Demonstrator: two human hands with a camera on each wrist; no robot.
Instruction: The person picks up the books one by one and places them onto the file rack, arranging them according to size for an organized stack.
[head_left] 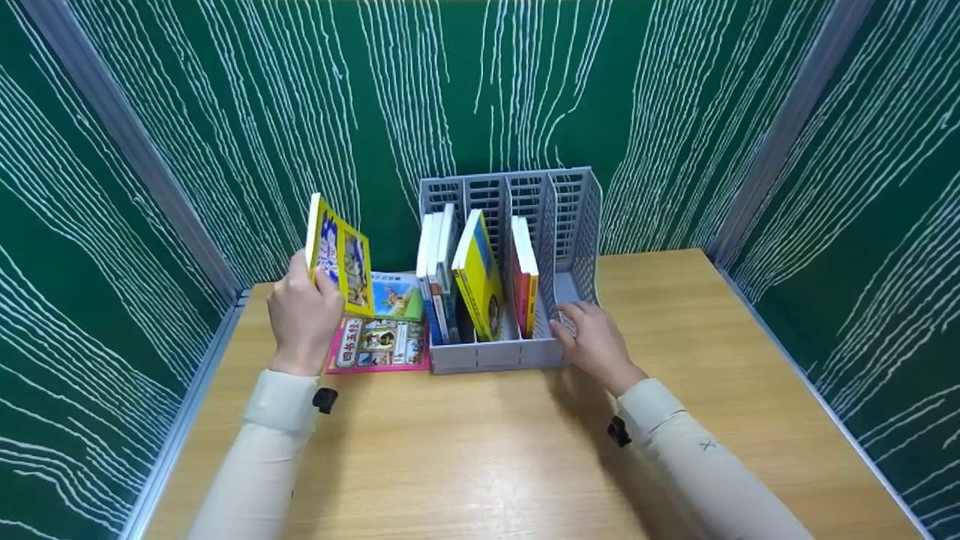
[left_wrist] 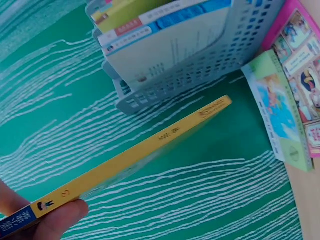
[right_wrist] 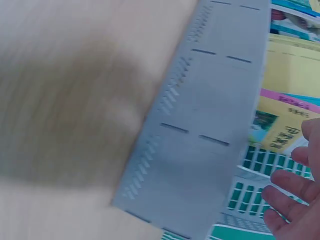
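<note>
Your left arm [head_left: 251,472] reaches forward, the left hand [head_left: 306,322] raised at its end, with thumb [head_left: 327,285] and fingers [head_left: 298,265] gripping. Your right arm [head_left: 712,461] slants inward from the lower right, the right hand [head_left: 600,345] lower, its fingers slightly bent and loosely spread. Pale cuffs [head_left: 281,401] sit at both wrists.

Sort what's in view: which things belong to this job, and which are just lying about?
Likely the job:
yellow book, in the left hand
grey rack
standing books inside it
probably the flat books beside it

Just surroundings:
wooden table
green patterned wall
</note>
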